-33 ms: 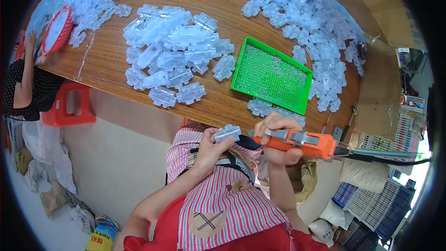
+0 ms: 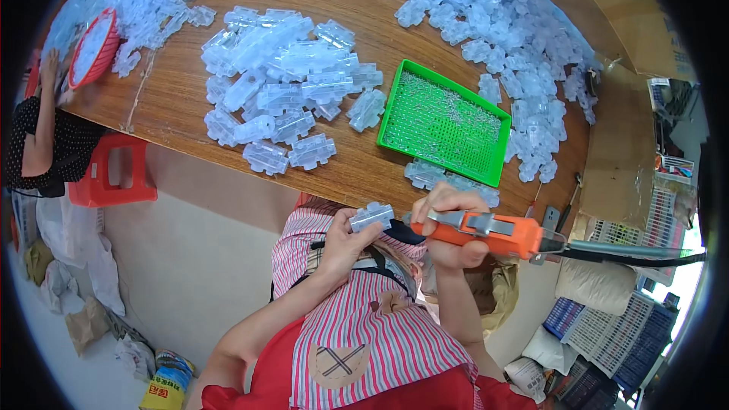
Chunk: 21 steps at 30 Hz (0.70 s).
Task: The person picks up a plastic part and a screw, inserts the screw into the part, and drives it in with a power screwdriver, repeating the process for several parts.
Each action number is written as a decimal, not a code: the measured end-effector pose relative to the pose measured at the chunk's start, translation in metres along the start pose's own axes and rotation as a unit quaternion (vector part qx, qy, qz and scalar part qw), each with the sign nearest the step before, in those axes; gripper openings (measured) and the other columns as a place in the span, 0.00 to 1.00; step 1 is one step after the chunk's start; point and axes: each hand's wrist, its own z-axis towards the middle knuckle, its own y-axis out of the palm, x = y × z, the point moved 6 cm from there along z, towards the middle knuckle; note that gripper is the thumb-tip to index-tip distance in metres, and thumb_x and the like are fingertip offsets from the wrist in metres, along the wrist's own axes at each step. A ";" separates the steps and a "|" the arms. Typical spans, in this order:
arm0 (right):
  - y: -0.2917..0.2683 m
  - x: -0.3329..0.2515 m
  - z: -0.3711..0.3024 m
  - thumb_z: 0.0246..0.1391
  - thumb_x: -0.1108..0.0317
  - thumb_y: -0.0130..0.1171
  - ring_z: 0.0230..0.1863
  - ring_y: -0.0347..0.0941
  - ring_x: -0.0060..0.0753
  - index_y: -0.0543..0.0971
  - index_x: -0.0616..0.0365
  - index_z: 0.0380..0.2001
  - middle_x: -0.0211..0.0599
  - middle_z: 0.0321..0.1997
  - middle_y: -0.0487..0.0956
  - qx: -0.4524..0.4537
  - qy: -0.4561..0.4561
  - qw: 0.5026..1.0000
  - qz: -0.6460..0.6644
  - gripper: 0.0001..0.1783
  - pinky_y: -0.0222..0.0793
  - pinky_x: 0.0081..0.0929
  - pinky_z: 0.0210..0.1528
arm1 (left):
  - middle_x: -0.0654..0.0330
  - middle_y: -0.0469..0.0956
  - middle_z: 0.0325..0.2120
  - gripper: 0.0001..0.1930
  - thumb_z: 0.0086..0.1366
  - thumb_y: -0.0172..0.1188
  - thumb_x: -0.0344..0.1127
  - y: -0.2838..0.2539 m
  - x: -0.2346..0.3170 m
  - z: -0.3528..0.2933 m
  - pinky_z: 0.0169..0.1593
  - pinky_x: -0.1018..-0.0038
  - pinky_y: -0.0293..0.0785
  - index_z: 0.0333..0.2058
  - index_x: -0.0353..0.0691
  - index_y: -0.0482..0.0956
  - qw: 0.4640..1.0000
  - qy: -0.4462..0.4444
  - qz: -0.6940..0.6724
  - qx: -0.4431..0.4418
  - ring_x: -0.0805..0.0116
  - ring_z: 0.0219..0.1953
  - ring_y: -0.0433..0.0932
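My left hand (image 2: 345, 247) pinches a clear plastic housing (image 2: 372, 217) between thumb and fingers, just off the table's front edge. Wrapped round an orange power screwdriver (image 2: 501, 235) with a metal lever is my right hand (image 2: 452, 224). The tool lies level, its front end pointing left toward the housing. Whether its tip touches the piece I cannot make out. A green tray (image 2: 389, 118) of small metal screws rests on the wooden table (image 2: 178, 110) ahead of my right hand. Left of it is a heap of similar clear housings (image 2: 273, 68).
More clear plastic parts (image 2: 486, 7) pile up along the back and right. A cable (image 2: 630, 257) trails right from the screwdriver. At the far left, a person's arm (image 2: 45, 106) is beside a red basket (image 2: 97, 49), near a red stool (image 2: 121, 175). Cardboard (image 2: 623, 144) walls the right side.
My right hand and the screwdriver have shifted very slightly left, toward the housing. My left hand looks still.
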 end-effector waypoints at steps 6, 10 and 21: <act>0.001 0.015 -0.008 0.46 0.26 0.54 0.24 0.68 0.29 0.71 0.62 0.36 0.35 0.20 0.69 0.001 -0.008 1.000 0.001 0.43 0.67 0.28 0.24 | 0.58 0.77 0.35 0.16 0.59 0.64 0.24 0.000 0.000 0.003 0.39 0.81 0.76 0.40 0.36 0.63 0.999 0.040 0.026 -0.009 0.76 0.36 0.78; 0.002 0.020 -0.007 0.46 0.26 0.54 0.24 0.66 0.28 0.71 0.61 0.34 0.34 0.20 0.70 0.003 -0.003 1.000 -0.013 0.42 0.67 0.27 0.24 | 0.58 0.78 0.34 0.17 0.58 0.65 0.25 -0.001 -0.001 0.004 0.38 0.81 0.76 0.38 0.37 0.64 0.998 0.043 0.033 -0.013 0.77 0.35 0.78; 0.010 0.024 -0.004 0.46 0.30 0.58 0.22 0.64 0.27 0.69 0.60 0.31 0.33 0.18 0.70 -0.036 -0.053 0.997 -0.047 0.38 0.66 0.25 0.22 | 0.58 0.78 0.34 0.15 0.58 0.65 0.25 0.000 0.002 0.004 0.38 0.80 0.77 0.37 0.37 0.66 0.998 0.048 0.020 -0.023 0.77 0.34 0.78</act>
